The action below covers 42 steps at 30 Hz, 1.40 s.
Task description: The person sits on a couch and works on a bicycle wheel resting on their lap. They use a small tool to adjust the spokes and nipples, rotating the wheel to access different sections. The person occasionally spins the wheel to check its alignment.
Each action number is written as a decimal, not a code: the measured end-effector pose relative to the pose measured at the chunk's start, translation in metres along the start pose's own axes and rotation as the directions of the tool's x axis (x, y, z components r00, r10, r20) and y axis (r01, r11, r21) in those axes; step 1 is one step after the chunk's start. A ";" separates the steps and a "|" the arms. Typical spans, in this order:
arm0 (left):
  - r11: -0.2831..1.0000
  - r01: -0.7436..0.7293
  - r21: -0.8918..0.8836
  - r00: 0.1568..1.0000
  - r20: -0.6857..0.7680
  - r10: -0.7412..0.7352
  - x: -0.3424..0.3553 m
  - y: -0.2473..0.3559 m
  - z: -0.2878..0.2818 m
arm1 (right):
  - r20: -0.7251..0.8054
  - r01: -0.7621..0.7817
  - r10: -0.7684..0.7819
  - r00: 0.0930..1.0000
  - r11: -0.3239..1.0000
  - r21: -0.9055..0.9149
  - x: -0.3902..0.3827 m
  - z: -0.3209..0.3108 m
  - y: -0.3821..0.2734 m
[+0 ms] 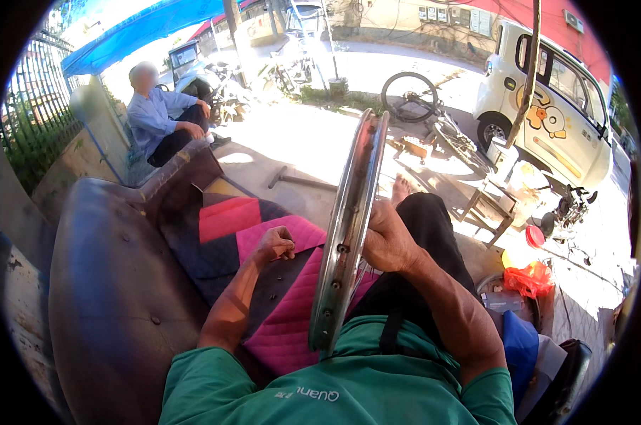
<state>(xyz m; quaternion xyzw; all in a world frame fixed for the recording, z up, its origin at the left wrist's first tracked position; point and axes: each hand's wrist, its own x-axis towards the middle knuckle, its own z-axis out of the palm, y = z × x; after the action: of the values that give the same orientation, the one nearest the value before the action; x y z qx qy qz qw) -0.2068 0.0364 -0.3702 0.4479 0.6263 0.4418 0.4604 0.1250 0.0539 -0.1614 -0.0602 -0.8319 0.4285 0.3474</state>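
My right hand [387, 239] is wrapped round a shiny metal wheel rim [340, 249], which stands on edge, tilted, in front of my chest. Spoke holes run along its inner channel. Thin spokes [363, 275] show beside the rim, below that hand. To the left of the rim my left hand [276, 244] is closed in a pinch above a pink and dark quilted cover [292, 312]; what its fingers hold is too small to make out. Several tiny dark pieces [274, 278] lie on the cover under it.
I sit on a brown padded sofa [115, 269]. A person [154, 117] in a light blue shirt sits at the far left. Beyond lie a bicycle wheel [410, 97], a bicycle [462, 142] and a white van [547, 106]. A wooden stool [491, 211] and red plastic bag [529, 279] are at right.
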 end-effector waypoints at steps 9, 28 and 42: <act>0.841 -0.541 -0.026 0.841 0.025 0.541 -0.061 0.202 0.035 | -0.017 -0.059 0.060 0.998 0.996 0.062 0.003 0.004 -0.014; 0.520 -0.785 0.336 0.576 0.089 0.812 -0.152 0.282 0.073 | -0.123 0.094 -0.100 0.987 0.994 -0.055 -0.001 0.009 -0.006; 0.397 -0.826 0.401 0.506 0.214 0.836 -0.168 0.294 0.082 | -0.018 -0.070 0.070 0.997 0.997 0.040 -0.003 0.009 -0.019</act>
<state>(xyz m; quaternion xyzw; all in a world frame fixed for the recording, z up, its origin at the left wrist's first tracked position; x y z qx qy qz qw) -0.0528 -0.0531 -0.0711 0.7883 0.4089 0.4566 0.0538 0.1253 0.0347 -0.1524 -0.0866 -0.8172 0.4562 0.3413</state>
